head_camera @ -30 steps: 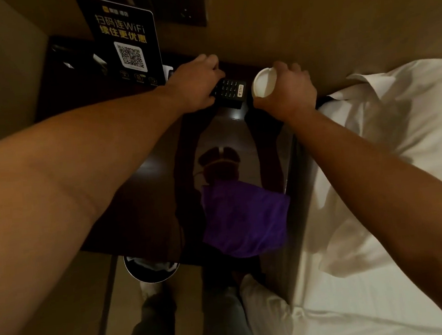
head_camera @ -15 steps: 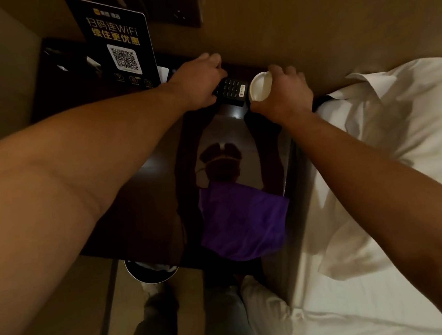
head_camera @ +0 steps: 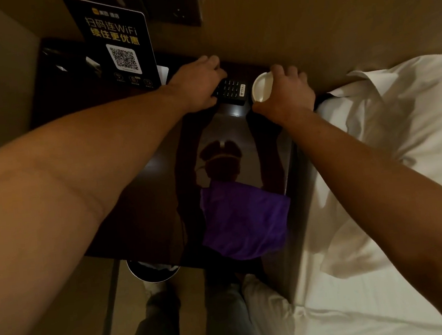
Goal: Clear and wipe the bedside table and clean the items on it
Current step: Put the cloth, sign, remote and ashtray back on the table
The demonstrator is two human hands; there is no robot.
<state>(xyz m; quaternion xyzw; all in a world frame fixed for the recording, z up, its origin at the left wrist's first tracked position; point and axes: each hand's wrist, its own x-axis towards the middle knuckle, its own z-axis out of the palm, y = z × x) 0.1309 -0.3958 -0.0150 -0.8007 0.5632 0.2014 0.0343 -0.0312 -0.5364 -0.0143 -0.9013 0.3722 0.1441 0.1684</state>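
Note:
The dark glossy bedside table (head_camera: pixel 146 190) fills the middle of the view. At its back, my left hand (head_camera: pixel 195 84) grips the left end of a black telephone (head_camera: pixel 231 90) with a keypad. Just right of it, my right hand (head_camera: pixel 285 93) is closed around a white cup (head_camera: pixel 262 86), tilted so its round rim faces left. A purple cloth (head_camera: pixel 243 216) lies flat near the table's front right corner. A black WiFi sign with a QR code (head_camera: pixel 118 42) stands upright at the back left.
A bed with white sheets and a pillow (head_camera: pixel 391 151) runs along the table's right side. A wall rises right behind the table. A round bin (head_camera: pixel 151 271) sits on the floor under the table's front edge. My legs stand below.
The white cup has tilted more onto its side in my right hand. My left hand stays on the telephone. The view has shifted slightly.

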